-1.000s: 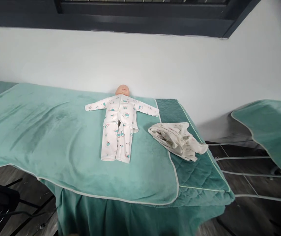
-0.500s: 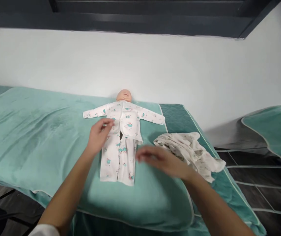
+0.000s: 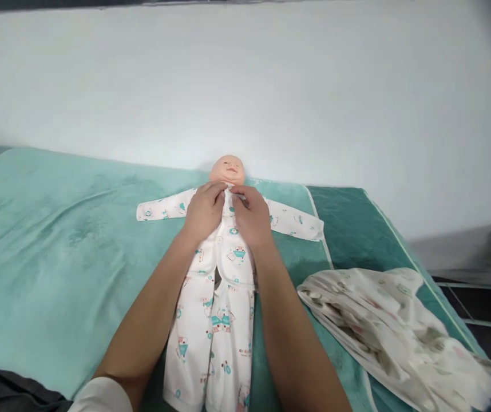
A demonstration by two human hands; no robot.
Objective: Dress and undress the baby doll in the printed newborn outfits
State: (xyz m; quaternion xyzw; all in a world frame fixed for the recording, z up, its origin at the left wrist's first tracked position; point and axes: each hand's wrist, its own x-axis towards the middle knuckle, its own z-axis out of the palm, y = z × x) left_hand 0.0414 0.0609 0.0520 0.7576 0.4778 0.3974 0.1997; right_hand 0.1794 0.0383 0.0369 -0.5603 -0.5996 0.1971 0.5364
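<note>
A baby doll [image 3: 228, 169] lies on its back, with only its head showing above its clothes. It wears a white printed baby shirt [image 3: 237, 257], sleeves spread out to both sides. Below the shirt lie matching baby pants [image 3: 228, 343]. At the shirt's collar, just under the doll's chin, my left hand [image 3: 205, 209] has its fingers closed on the left front edge. My right hand [image 3: 252, 214] pinches the opposite edge close beside it. The fingertips partly hide the collar.
A teal blanket [image 3: 78, 257] covers the bed beneath the doll. To the right lies a crumpled white patterned cloth [image 3: 383, 320]. A white wall [image 3: 245, 86] rises right behind the doll's head. Dark floor [image 3: 490, 303] shows past the bed's right edge.
Both hands have moved up from beside the lower shirt and pants to the collar and closed there. The view has come closer to the doll.
</note>
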